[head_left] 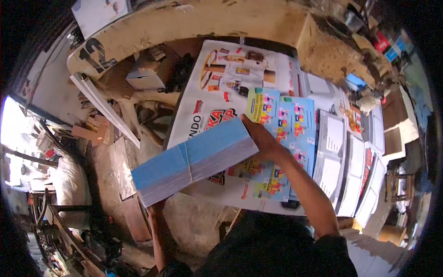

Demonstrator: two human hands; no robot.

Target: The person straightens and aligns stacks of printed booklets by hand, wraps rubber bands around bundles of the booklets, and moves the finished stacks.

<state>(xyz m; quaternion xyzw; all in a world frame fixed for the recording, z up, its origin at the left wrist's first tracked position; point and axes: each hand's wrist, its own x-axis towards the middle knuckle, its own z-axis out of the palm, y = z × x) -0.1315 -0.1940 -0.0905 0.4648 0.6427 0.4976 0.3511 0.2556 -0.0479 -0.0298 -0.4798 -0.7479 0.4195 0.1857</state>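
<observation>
A long, thick stack of paper (194, 159) with a blue top and pale edges is held aslant in the air, a thin band around its middle. My right hand (263, 141) grips its right end, with part of the fingers hidden by the stack. At the lower left end, my left hand (158, 207) supports it from below, its fingers mostly hidden under the paper. Behind and to the right, colourful printed booklets (297, 124) lie on a large printed poster sheet (189, 104), next to my right hand.
Stacks of white printed sheets (330, 157) stand on the right. A worn beige machine frame (194, 23) marked 12 curves across the back. Boxes and a white bar (108, 111) are at the left, above a cluttered floor.
</observation>
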